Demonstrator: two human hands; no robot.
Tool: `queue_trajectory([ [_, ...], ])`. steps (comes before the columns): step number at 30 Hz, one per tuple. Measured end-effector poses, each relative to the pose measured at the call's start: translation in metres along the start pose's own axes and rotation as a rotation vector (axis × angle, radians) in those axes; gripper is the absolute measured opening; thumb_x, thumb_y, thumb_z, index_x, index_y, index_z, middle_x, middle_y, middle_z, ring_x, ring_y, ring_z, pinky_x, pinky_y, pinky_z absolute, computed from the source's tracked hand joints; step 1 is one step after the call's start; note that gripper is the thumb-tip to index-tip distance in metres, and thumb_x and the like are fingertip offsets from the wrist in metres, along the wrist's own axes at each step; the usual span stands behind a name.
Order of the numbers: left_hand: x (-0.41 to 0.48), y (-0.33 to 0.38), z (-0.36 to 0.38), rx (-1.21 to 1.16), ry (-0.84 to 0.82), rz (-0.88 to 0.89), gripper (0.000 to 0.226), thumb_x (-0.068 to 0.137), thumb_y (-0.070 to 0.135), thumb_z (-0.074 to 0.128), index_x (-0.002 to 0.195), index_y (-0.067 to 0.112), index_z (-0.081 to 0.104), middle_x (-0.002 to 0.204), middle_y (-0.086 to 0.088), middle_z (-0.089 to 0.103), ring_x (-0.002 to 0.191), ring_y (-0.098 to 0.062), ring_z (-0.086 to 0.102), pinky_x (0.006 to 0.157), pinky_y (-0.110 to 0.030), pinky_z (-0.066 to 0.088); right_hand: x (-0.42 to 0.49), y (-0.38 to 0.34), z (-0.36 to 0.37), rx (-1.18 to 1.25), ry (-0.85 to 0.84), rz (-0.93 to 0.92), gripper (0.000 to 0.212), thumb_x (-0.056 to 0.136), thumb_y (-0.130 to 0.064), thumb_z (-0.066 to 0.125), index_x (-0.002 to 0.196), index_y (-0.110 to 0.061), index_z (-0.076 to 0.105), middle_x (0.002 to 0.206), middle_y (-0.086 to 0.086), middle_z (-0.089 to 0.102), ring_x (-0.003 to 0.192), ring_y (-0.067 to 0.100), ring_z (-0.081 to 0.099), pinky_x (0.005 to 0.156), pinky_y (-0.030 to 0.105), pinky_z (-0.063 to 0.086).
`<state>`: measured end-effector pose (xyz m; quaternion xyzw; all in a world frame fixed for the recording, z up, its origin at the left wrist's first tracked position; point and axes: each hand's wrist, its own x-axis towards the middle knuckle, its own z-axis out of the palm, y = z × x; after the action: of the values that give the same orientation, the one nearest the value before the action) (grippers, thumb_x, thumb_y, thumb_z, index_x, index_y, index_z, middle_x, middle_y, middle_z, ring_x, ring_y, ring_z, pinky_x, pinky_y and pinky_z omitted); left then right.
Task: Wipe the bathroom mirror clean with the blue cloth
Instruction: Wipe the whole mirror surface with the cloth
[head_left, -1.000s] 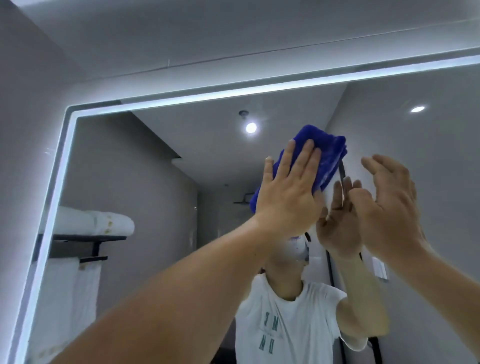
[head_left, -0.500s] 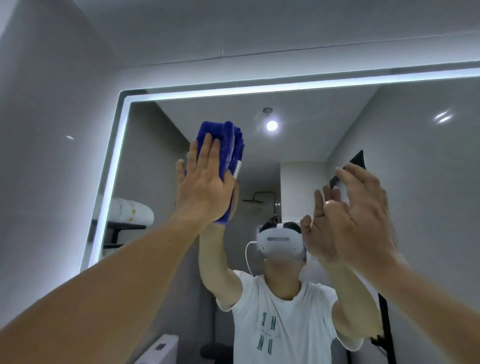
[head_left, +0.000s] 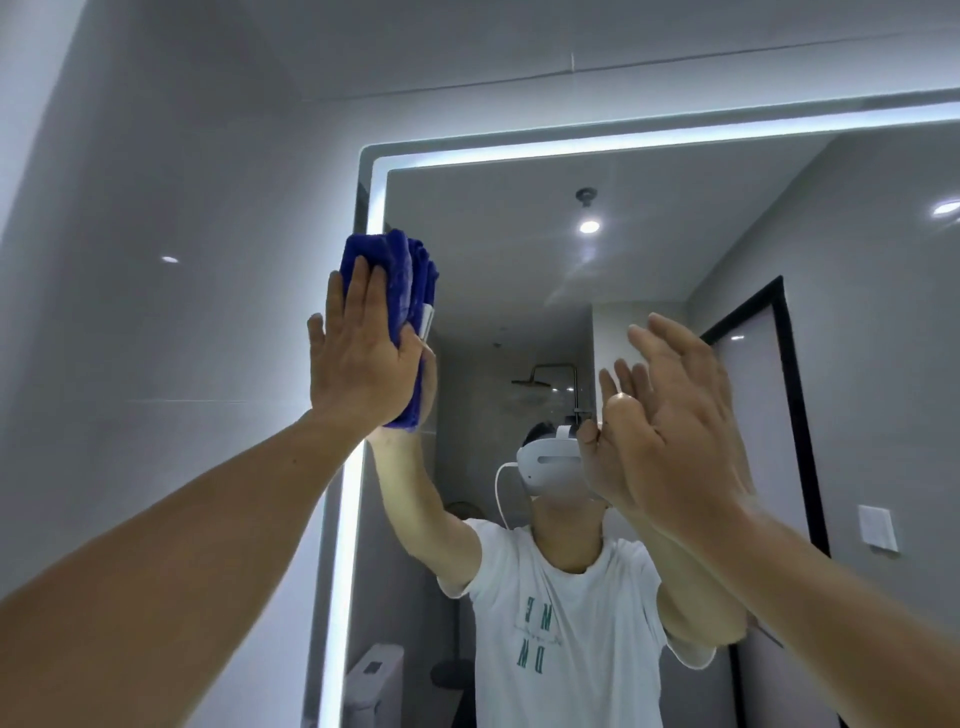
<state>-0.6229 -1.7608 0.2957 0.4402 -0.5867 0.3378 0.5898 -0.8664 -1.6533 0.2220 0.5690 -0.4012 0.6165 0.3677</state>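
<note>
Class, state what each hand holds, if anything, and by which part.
The left hand presses the blue cloth against the mirror, straight fingers flat on its back face. The right hand holds nothing.

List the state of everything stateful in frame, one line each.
mirror: wall-mounted, surface marks too faint to judge.
edge light strip: lit.
left hand: fingers straight, pressing the blue cloth onto the mirror's left edge.
blue cloth: bunched, flat against the glass.
right hand: open, raised by the glass, holding nothing.
ceiling spotlight: on, seen in reflection.
</note>
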Motion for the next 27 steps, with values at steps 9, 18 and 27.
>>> queue_trajectory([
  [9, 0.006, 0.008, -0.001, 0.033, -0.028, 0.089, 0.064, 0.099, 0.030, 0.043, 0.155, 0.011, 0.020, 0.161, -0.010, 0.025, 0.148, -0.035, 0.019, 0.117, -0.049, 0.028, -0.007, -0.004, -0.006, -0.097, -0.078, 0.000, 0.065, 0.081, -0.037, 0.032, 0.142, -0.016, 0.041, 0.148, -0.008, 0.030, 0.136, 0.008, 0.025, 0.107, 0.008, 0.006],
  [18, 0.069, 0.117, 0.012, -0.030, -0.070, 0.180, 0.066, 0.101, 0.036, 0.030, 0.158, 0.019, 0.003, 0.166, 0.001, 0.002, 0.153, -0.025, -0.004, 0.123, -0.048, 0.010, -0.001, 0.037, -0.061, -0.040, -0.041, 0.076, 0.063, 0.081, -0.029, 0.037, 0.142, -0.017, 0.041, 0.150, -0.007, 0.029, 0.140, 0.007, 0.021, 0.116, 0.027, 0.018],
  [27, 0.041, 0.274, 0.042, 0.051, -0.148, 0.681, 0.065, 0.100, 0.046, 0.018, 0.157, 0.026, -0.007, 0.165, 0.007, -0.013, 0.150, -0.018, -0.018, 0.123, -0.048, 0.000, 0.004, 0.100, -0.132, -0.039, 0.009, 0.121, 0.065, 0.081, -0.033, 0.035, 0.144, -0.017, 0.040, 0.151, -0.006, 0.028, 0.127, -0.008, 0.016, 0.098, 0.001, 0.005],
])
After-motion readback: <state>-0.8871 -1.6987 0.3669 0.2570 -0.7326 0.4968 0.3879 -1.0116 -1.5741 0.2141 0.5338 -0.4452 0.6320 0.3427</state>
